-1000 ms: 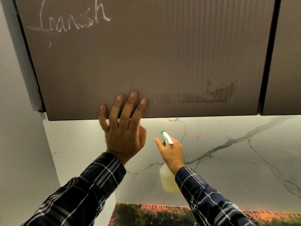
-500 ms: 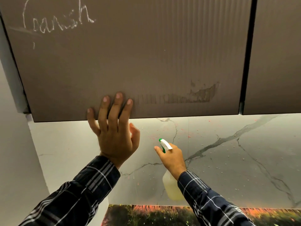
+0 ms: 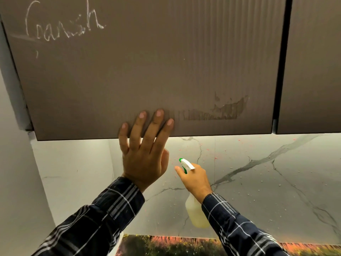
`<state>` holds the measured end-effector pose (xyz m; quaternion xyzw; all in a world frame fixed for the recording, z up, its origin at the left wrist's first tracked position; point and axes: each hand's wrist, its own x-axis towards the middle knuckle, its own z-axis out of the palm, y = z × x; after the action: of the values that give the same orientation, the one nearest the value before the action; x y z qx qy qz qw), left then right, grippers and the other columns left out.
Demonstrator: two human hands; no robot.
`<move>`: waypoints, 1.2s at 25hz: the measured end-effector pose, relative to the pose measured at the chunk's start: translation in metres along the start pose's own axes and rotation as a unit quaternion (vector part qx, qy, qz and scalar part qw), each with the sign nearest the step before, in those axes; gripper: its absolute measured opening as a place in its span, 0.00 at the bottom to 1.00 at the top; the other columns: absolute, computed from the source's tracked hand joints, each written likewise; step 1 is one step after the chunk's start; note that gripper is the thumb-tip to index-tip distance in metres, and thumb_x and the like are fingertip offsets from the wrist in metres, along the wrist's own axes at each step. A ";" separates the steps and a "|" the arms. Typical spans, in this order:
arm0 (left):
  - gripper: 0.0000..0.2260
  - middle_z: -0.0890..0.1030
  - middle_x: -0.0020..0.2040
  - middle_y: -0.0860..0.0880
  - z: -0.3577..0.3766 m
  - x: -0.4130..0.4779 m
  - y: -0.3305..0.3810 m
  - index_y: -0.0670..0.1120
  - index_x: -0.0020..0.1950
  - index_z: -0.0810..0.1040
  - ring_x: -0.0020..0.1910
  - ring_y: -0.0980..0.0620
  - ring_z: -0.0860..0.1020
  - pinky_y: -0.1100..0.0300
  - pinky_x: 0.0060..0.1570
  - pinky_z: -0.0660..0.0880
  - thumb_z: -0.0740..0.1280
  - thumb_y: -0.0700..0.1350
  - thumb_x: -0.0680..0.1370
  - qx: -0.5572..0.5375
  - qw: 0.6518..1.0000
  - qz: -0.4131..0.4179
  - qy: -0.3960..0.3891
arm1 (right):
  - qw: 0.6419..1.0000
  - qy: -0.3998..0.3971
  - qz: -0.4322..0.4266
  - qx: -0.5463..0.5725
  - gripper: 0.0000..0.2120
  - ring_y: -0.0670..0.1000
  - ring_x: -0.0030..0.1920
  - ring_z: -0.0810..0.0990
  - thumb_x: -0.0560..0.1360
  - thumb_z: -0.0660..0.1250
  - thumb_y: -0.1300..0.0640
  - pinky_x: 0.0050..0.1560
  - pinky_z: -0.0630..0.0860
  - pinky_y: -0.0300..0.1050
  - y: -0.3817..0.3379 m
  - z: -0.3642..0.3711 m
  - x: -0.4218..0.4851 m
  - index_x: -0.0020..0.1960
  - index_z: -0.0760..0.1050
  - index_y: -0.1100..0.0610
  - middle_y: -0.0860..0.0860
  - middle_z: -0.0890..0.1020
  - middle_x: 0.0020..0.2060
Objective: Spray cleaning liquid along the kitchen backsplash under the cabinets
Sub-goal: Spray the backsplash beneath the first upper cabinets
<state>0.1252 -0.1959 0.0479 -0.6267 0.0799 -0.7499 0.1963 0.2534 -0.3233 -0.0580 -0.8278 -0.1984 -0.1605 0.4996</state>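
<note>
1. Head view, hands. The left hand (image 3: 143, 154) is lying flat against the lower edge of the cabinet door (image 3: 147, 71), its fingers (image 3: 156, 122) fully spread and holding nothing. The right hand (image 3: 195, 179) is wrapping closed around the neck of the spray bottle (image 3: 196, 213), one finger extending forward below the white-and-green nozzle (image 3: 186, 164).
2. Head view, task object. The bottle is hanging below the cabinets, its nozzle pointing toward the marble-patterned backsplash (image 3: 267, 182), near it but apart from it.
3. Head view, progress. Small droplets are showing on the backsplash to the right of the bottle, suggesting that stretch is already wetted. The pale section to the left, below the left hand, is appearing dry, so it is probably remaining to be sprayed.
4. Head view, limits. Whether a finger is pressing the trigger cannot be told, as the hand is covering it. No spray mist is discernible. The bench (image 3: 166, 244) is being cut off at the bottom edge, and the sleeves are hiding part of the bottle. Chalky handwriting (image 3: 62, 24) on the door is hard to read.
</note>
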 end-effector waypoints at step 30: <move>0.33 0.63 0.79 0.49 0.001 -0.001 0.007 0.49 0.78 0.63 0.79 0.44 0.61 0.42 0.80 0.51 0.67 0.42 0.74 0.002 1.000 -0.025 0.013 | 0.994 -0.022 0.080 -0.071 0.18 0.51 0.31 0.75 0.75 0.67 0.39 0.31 0.69 0.42 0.040 -0.002 -0.002 0.36 0.70 0.51 0.48 0.77 0.31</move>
<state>0.1277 -0.2021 0.0447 -0.6182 0.0656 -0.7629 0.1777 0.2709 -0.3418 -0.0885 -0.8778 -0.1303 -0.1156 0.4463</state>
